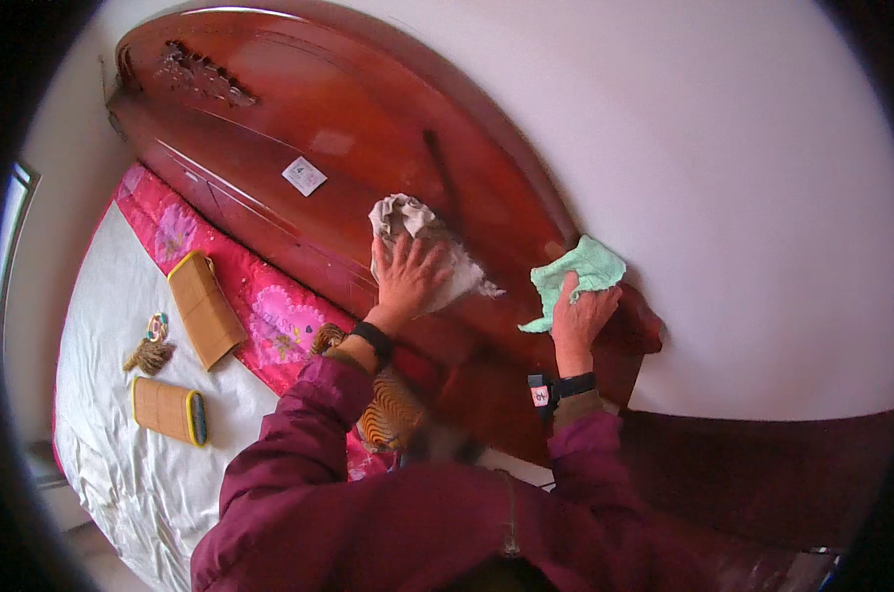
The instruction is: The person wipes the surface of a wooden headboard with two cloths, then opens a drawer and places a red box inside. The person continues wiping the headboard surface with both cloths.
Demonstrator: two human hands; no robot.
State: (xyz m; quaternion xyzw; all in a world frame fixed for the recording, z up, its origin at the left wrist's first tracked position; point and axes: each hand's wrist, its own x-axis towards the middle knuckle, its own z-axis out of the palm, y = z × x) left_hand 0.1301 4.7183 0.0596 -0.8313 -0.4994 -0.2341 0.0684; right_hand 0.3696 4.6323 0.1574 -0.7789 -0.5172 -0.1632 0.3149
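Observation:
My left hand (407,283) lies with its fingers spread over a crumpled off-white cloth (399,212), pressing it against a glossy red-brown wooden headboard (299,109). To the right, my right hand (583,321) is closed on a pale green cloth (587,264) near the headboard's lower right end. Part of the green cloth hangs out to the left of the thumb. The palm sides of both hands are hidden.
Left of me is a bed with a white sheet (92,365) and pink patterned cloth (289,321). On it lie two tan, yellow-edged pads (207,308) and a tasselled brown object (151,355). A white switch plate (304,177) sits on the headboard.

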